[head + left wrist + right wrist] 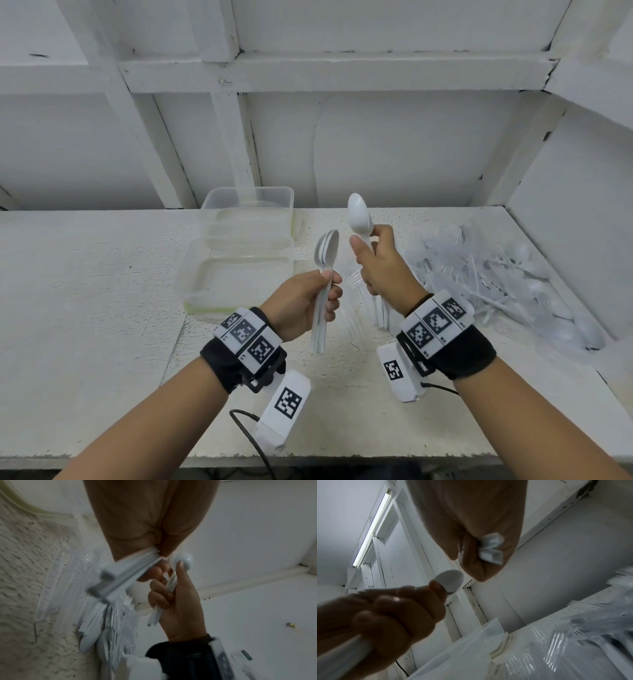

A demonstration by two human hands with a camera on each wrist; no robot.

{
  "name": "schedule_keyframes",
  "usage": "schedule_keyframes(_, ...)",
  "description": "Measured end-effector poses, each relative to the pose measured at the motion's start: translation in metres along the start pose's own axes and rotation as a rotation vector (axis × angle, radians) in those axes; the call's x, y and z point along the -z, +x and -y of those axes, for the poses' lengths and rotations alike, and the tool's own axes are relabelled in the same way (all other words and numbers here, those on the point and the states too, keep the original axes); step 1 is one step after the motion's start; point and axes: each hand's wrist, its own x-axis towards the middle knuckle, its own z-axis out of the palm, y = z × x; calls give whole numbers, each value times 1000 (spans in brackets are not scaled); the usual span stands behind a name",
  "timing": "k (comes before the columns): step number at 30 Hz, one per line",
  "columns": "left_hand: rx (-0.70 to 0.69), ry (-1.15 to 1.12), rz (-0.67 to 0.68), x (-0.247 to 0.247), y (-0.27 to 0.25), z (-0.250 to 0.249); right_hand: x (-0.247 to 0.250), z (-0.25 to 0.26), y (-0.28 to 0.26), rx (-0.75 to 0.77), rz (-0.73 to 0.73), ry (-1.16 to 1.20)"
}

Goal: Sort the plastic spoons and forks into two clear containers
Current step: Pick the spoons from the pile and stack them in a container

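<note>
left hand (pixel 301 301) grips a nested stack of spoons (pixel 325 263) by the handles, bowls up; i make out three or so. right hand (pixel 383 263) holds about two more spoons (pixel 359 214), raised just beside the stack. step, i judge: gathering spoons; next, join the bunches and lower them into a tub. two clear tubs (pixel 239 274), both bare, sit left; mixed pile (pixel 496 274) right, uncountable.
</note>
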Motion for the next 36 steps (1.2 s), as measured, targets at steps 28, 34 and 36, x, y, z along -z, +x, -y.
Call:
schedule_keyframes(28,-212,-24,-219,-8,10,9,-35,-6,-29,156,-194,-35)
schedule_keyframes(34,-223,70,-202,-10,8,11,-41,-13,-23,235,-284,-234)
schedule_keyframes(36,-217,91,-205,-8,7,12,-40,-14,-22,245,-299,-290)
